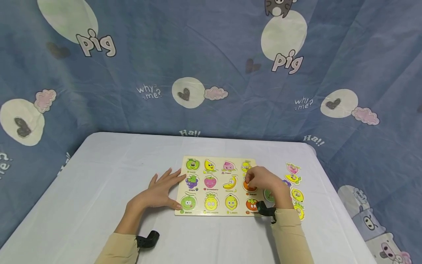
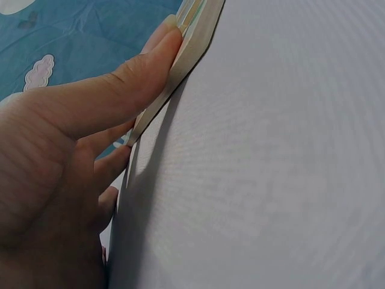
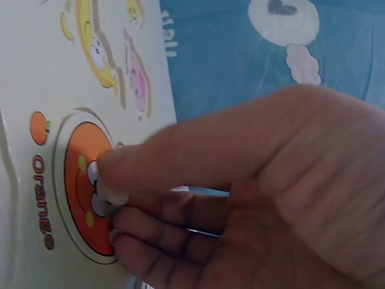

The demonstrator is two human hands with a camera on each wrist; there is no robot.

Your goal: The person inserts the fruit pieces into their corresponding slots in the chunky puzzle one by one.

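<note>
Plainly, we find the flat, round, orange-coloured piece with a cartoon face and pale rim in the rightmost column, middle row, of the cream-coloured rectangular board with rows of cartoon fruit; whether it sits fully down in its recess, we cannot tell; being round, it gives us no long axis to follow; it lies directly beneath the fingertips of the right hand, which reaches over from the right, thumb and fingers brought together in a pinch at the middle of the face; that hand is much the nearer, for the left hand rests at the board's left end, fingers spread and nearly straight, thumb on the near corner; we see the board's long side running left to right; past its right end, partly behind the right forearm, we make out loose, brightly coloured fruit-shaped pieces; under everything is a white cloth-covered table, and beyond it we see a blue fabric backdrop with pale printed shapes
</note>
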